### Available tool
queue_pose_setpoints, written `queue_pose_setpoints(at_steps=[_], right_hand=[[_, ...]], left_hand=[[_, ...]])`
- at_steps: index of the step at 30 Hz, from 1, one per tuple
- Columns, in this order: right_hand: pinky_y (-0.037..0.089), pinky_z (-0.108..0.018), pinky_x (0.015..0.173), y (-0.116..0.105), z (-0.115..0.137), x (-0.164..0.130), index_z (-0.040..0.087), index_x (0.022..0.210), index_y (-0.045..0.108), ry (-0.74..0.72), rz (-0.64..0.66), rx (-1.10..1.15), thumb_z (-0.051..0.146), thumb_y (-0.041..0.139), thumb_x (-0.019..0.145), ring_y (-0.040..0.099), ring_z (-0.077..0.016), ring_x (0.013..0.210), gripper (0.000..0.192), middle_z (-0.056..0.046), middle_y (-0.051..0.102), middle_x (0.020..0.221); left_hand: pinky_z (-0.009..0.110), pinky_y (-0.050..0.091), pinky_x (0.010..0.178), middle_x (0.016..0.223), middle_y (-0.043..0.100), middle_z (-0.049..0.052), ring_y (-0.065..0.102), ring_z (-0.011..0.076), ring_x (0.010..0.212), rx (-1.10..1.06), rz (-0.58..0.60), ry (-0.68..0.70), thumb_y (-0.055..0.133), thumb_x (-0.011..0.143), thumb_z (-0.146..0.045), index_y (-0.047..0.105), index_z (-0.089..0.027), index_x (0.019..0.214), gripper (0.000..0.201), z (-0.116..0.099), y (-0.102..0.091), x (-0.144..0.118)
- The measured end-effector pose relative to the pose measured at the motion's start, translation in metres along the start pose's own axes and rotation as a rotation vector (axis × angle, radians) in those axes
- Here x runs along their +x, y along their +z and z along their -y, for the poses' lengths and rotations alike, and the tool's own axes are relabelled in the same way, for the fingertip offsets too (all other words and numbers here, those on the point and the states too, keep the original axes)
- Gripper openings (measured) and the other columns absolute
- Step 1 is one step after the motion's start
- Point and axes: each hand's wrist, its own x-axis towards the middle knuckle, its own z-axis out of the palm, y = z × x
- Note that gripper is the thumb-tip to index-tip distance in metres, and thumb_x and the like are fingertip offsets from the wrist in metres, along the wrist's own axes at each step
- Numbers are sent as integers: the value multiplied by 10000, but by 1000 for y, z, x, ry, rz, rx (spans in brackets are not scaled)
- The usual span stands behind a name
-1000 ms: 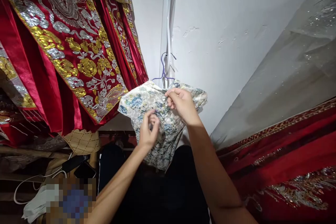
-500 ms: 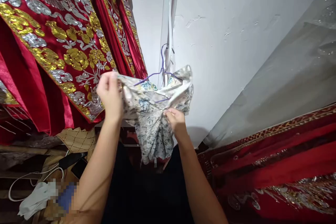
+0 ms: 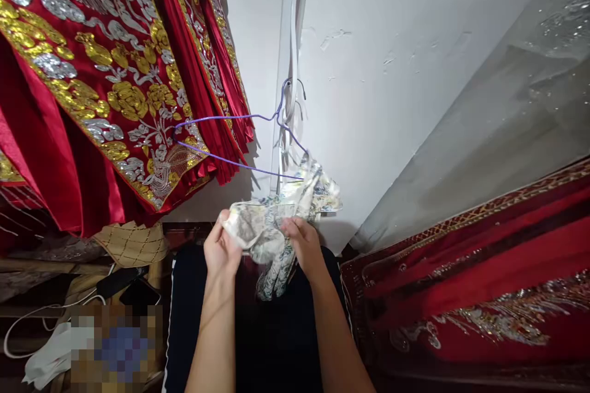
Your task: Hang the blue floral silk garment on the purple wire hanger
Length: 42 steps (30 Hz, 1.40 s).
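A small floral-print garment (image 3: 267,227), pale with blue-grey and yellow flowers, hangs half off a purple wire hanger (image 3: 230,116). The hanger's left arm is bare; its right arm still goes into the cloth. My left hand (image 3: 222,245) is closed on the garment's left edge. With its fingers pinched on the cloth near the middle, my right hand (image 3: 302,242) sits below the hanger's right arm. The lower part of the garment dangles in folds between my hands.
Red embroidered costumes with gold and silver sequins (image 3: 129,98) hang at the left. A white strap (image 3: 292,31) runs down the white wall (image 3: 369,116). Plastic sheeting (image 3: 483,110) and red beaded fabric (image 3: 483,295) are at the right. A white cable (image 3: 41,307) lies lower left.
The garment's left side has come off the hanger, and the hanger's left arm now sticks out bare. My left hand has moved down and right with the cloth; my right hand has dropped slightly.
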Motion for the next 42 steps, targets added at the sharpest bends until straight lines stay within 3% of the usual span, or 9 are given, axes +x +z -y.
queue_pose_setpoints(at_steps=[5, 8, 12, 15, 19, 23, 32, 37, 42], right_hand=[[506, -358, 723, 12, 8, -7, 219, 922, 707, 161, 180, 289, 850, 352, 848, 635, -275, 877, 727, -91, 656, 795], [520, -370, 675, 16, 16, -13, 206, 969, 711, 309, 294, 479, 897, 321, 813, 666, -289, 832, 809, -108, 665, 747], [497, -325, 660, 7, 38, -11, 203, 992, 717, 286, 492, 457, 605, 687, 789, 645, -226, 717, 452, -57, 689, 774], [455, -282, 603, -11, 60, 4, 163, 872, 732, 191, 599, 263, 347, 772, 701, 589, -174, 623, 254, -26, 673, 721], [439, -260, 578, -32, 80, 47, 159, 806, 750, -155, 272, -94, 230, 669, 729, 594, -173, 652, 132, -33, 677, 724], [500, -293, 689, -36, 68, 104, 216, 1278, 688, -363, -35, -207, 175, 607, 753, 665, -208, 814, 533, -38, 732, 875], [461, -277, 718, -78, 56, 118, 170, 897, 789, -410, 102, -462, 197, 566, 819, 678, -207, 839, 238, -36, 753, 867], [418, -263, 632, -86, 77, 101, 160, 835, 763, -354, 143, -438, 256, 588, 838, 625, -175, 725, 200, -23, 702, 765], [463, -289, 692, -73, 79, 88, 193, 963, 738, -376, 241, -449, 251, 531, 856, 650, -206, 816, 239, -41, 724, 911]], left_hand=[[389, 493, 927, 1006, 657, 88, 630, 265, 1006, 362, 460, 80, 594, 939, -379, 699, -204, 839, 227, -48, 54, -42], [373, 463, 979, 1113, 664, 85, 610, 267, 1092, 700, 475, 202, 579, 962, -326, 749, -269, 1073, 211, -68, 56, -51], [387, 448, 1022, 1197, 658, 86, 601, 273, 1132, 827, 402, 285, 506, 988, -392, 655, -304, 1301, 357, -72, 38, -29], [351, 496, 893, 1038, 697, 91, 633, 260, 959, 819, 633, 148, 357, 1023, -468, 728, -223, 1100, 451, -63, 24, -10], [250, 411, 633, 722, 626, 7, 527, 171, 645, 1052, 885, -30, 452, 973, -538, 682, -176, 817, 457, -63, 9, -1], [257, 367, 631, 725, 641, 16, 562, 196, 648, 1401, 689, 63, 511, 939, -520, 665, -211, 881, 350, -85, -11, 13], [325, 470, 762, 831, 712, 98, 655, 256, 758, 1665, 632, 54, 488, 922, -497, 655, -224, 672, 407, -112, -49, 67], [413, 395, 1104, 1330, 627, 147, 551, 307, 1279, 1422, 504, 470, 441, 951, -376, 691, -186, 856, 327, -114, -13, 98], [406, 448, 1062, 1283, 654, 100, 605, 241, 1194, 1255, 455, 630, 414, 966, -243, 559, -198, 1310, 376, -113, 32, 113]])
